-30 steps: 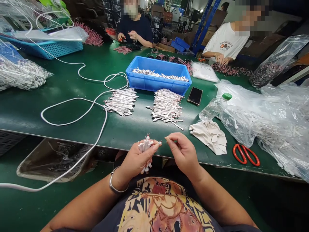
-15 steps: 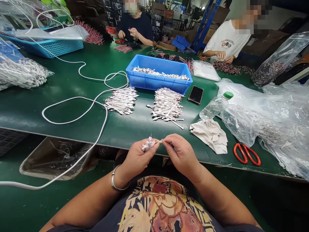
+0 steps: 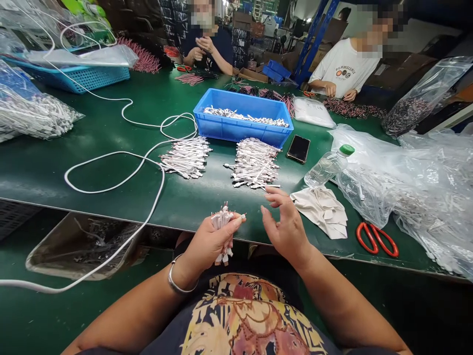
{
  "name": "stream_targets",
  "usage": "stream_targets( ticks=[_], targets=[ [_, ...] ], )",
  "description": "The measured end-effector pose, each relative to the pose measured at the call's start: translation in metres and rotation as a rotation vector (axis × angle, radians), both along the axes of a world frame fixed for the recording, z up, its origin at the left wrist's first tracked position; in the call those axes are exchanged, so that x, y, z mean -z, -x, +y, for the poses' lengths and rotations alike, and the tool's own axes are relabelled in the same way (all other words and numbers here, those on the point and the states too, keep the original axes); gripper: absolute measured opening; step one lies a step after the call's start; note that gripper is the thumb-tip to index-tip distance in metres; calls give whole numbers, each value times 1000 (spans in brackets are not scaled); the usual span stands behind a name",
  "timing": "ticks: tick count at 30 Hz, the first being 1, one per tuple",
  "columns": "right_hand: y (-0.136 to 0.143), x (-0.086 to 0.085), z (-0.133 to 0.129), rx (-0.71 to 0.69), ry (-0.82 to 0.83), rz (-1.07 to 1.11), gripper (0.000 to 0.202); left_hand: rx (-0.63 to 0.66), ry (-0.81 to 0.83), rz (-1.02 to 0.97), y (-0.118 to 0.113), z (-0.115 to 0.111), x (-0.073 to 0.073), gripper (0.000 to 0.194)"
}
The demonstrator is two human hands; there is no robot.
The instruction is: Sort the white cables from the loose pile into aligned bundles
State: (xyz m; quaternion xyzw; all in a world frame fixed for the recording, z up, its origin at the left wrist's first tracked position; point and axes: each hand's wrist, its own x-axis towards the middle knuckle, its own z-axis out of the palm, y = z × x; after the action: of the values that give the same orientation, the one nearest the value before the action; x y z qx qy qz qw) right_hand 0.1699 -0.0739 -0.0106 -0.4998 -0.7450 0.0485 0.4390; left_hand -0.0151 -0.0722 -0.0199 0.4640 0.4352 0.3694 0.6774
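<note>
My left hand (image 3: 210, 241) is wrapped round a bundle of short white cables (image 3: 222, 219), with one cable end sticking out past the thumb. To its right, my right hand (image 3: 286, 227) has its fingers apart and nothing in them, just in front of a pile of white cables (image 3: 255, 162). A second cable pile (image 3: 187, 158) lies to the left of that one. Behind both piles stands a blue bin (image 3: 240, 128) with more white cables inside.
A phone (image 3: 298, 149), a clear bottle (image 3: 325, 167), a beige cloth (image 3: 323, 209) and red-handled scissors (image 3: 377, 239) lie on the right. Plastic bags of cables (image 3: 406, 192) cover the right end. A long white cord (image 3: 107, 154) loops across the left. Two people sit opposite.
My right hand has let go of the cable end at my left thumb, moved right and opened. My left hand has turned, showing more of the bundle.
</note>
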Motion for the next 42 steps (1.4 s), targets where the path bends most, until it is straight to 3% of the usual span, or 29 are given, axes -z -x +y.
stream_targets(
  ticks=[7,19,27,33,36,38,42],
  targets=[
    [6,-13,-8,-164,213,-15,14,7,-42,43,-3,1,-1,25],
    [2,-17,-2,-279,198,-220,15,63,-95,112,1,2,-6,24],
    [-5,-31,3,-449,212,-382,15,294,-64,168,11,9,-13,30],
    [0,-16,-1,-314,92,-380,13,280,-5,97,8,9,-7,29],
    [0,-12,-5,-174,31,-248,11,247,6,56,7,8,-3,29],
    [-1,-13,-9,-126,74,-109,10,226,6,77,7,7,-1,30],
    [-1,-16,-19,-215,322,-46,12,212,-21,123,8,7,-1,31]
  ],
)
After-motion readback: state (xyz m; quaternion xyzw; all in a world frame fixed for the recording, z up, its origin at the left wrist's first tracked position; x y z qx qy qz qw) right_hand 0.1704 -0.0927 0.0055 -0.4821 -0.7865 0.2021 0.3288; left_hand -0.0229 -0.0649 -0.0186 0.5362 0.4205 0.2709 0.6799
